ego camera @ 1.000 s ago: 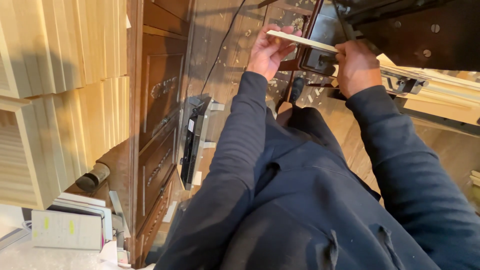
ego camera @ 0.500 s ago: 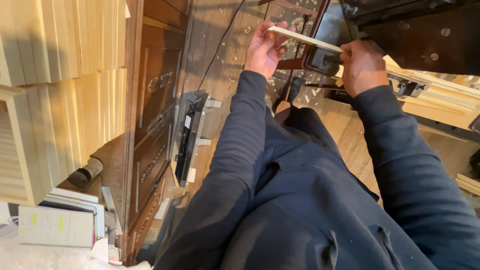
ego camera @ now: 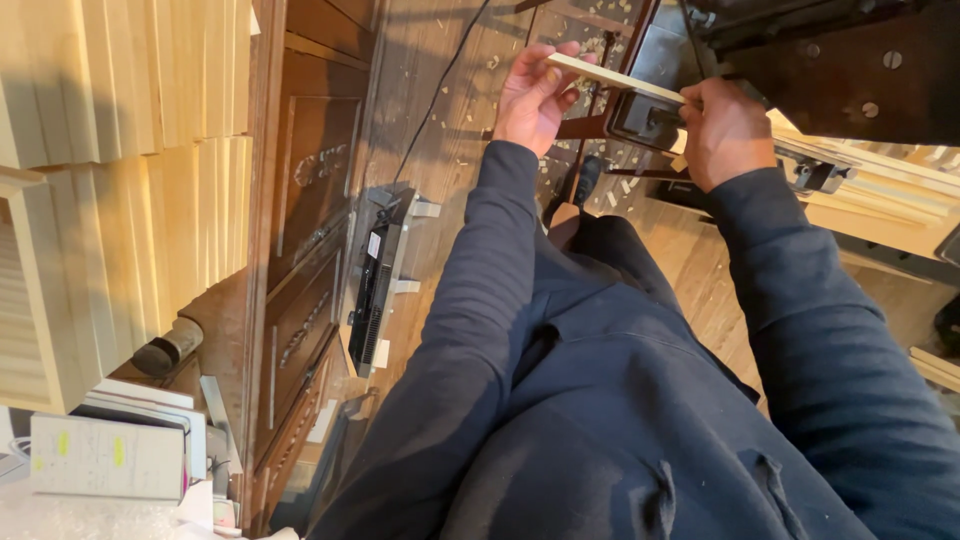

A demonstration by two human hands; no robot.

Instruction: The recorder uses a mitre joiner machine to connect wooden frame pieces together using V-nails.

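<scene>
A thin pale wooden strip (ego camera: 612,79) is held level between both hands at the top of the head view. My left hand (ego camera: 534,97) grips its left end with the fingers curled over it. My right hand (ego camera: 722,130) is closed around its right end, just over a dark metal machine (ego camera: 820,70). Both arms wear dark blue sleeves, and my dark top fills the lower right of the view.
Stacks of pale wooden boards (ego camera: 120,170) stand at the left beside a dark carved wooden cabinet (ego camera: 310,230). A black flat device (ego camera: 375,285) lies on the wood floor, which is strewn with shavings. More light boards (ego camera: 890,195) lie at right. Papers (ego camera: 105,455) sit lower left.
Both hands and the strip have stayed together and shifted slightly upward in the view as the camera moved; the grip is unchanged.
</scene>
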